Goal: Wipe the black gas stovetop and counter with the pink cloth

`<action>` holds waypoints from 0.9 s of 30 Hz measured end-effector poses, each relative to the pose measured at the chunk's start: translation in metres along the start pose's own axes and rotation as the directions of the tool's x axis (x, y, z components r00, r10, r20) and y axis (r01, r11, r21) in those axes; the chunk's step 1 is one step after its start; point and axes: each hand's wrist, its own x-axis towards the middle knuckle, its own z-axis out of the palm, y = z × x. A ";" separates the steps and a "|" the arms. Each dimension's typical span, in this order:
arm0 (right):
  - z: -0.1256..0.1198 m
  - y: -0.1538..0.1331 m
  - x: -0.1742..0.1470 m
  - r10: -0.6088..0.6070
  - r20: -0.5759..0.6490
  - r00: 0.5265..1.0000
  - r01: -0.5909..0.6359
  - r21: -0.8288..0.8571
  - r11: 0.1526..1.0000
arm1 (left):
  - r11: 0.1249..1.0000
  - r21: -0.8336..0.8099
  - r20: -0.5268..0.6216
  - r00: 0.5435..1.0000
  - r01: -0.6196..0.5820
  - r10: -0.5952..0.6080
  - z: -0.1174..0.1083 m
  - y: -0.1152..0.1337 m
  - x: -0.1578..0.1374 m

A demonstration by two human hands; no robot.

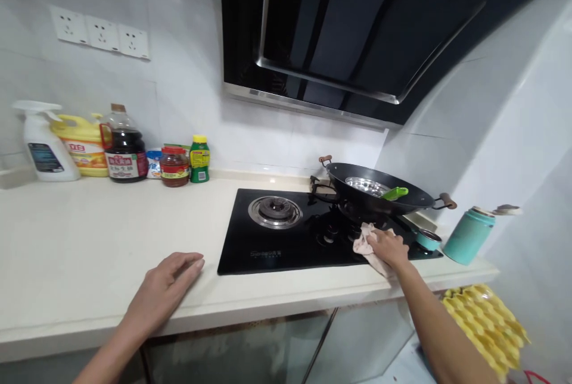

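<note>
The yellow jug point(86, 147) reads "立白"; the dark bottle point(126, 149), "生抽"; the cooktop's point(308, 253) lettering perhaps starts with "S".

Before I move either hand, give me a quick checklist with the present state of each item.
1. Cloth under control: ok; the right hand has the pale pink cloth at the cooktop's front edge.
2. Left hand free: ok; it is at the counter, left of the cooktop, with nothing in it.
3. Left burner unlit: ok; no flame shows.
4. Flame out beneath the wok: cannot tell; the wok hides it.
5. Knobs off: cannot tell; settings unreadable.
6. Room right of the cloth: not ok; a small turquoise container sits close by.
</note>
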 end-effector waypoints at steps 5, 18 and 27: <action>-0.009 -0.022 -0.051 -0.118 0.016 0.993 0.119 -0.152 0.981 | 0.985 0.121 0.082 0.990 -0.124 0.114 0.001 0.000 0.000; -0.027 -0.212 -0.104 -0.606 0.164 0.778 0.622 -0.061 0.781 | 0.961 0.138 0.336 0.924 -0.241 0.184 0.014 0.037 0.028; 0.000 -0.227 0.004 -0.404 0.245 0.881 0.442 -0.126 0.888 | 0.926 0.134 0.451 0.854 -0.354 0.261 0.011 0.026 0.072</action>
